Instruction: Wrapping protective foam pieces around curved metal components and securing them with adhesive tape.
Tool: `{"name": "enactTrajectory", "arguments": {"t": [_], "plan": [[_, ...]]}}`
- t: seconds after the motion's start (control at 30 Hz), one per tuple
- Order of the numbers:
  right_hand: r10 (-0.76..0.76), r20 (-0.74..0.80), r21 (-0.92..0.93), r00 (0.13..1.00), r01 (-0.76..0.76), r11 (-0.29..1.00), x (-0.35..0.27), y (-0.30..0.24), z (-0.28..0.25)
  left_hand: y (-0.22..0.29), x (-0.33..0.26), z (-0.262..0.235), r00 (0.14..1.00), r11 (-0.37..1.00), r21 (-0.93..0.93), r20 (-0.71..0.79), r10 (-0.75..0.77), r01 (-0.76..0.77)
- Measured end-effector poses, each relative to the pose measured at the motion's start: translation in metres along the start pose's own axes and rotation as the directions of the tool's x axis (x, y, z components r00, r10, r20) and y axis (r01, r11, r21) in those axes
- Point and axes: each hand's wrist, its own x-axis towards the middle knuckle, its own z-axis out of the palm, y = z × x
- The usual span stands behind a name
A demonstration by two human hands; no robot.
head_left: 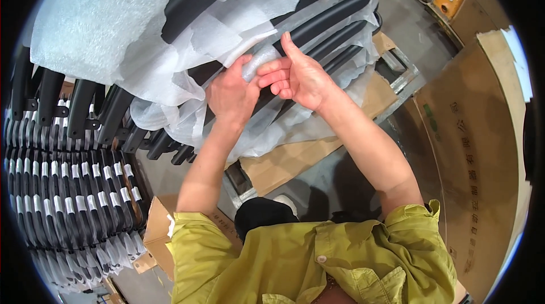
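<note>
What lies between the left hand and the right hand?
In the head view, white foam wrap, apparently around a black bar, lies between the left hand and the right hand; lower down, whether their fingers touch is hard to tell.

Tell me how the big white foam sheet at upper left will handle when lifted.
The white foam sheet will probably flop, since it drapes loosely over the black bars. It is likely light for its size, judging by its thin, wrinkled edges. It may also snag, as bar ends stick out beneath it.
</note>
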Motion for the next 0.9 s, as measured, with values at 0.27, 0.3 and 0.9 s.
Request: {"name": "enactTrajectory", "arguments": {"t": [0.27,0.3,0.9], "plan": [[-0.308,-0.011,-0.249,0.951,0.296,0.922,-0.071,-0.018,0.018,-0.004,-0.001,0.011,0.998,0.951,-0.302,-0.013,-0.067,0.06],[-0.359,0.062,-0.298,0.931,0.361,0.884,-0.084,-0.022,0.027,-0.037,-0.002,0.031,0.997,0.871,-0.486,-0.051,0.058,-0.075],[-0.854,-0.494,-0.342,0.163,-0.94,0.018,-0.513,-0.097,-0.003,-0.02,0.01,0.017,0.996,0.997,-0.011,-0.049,0.08,-0.08]]}}
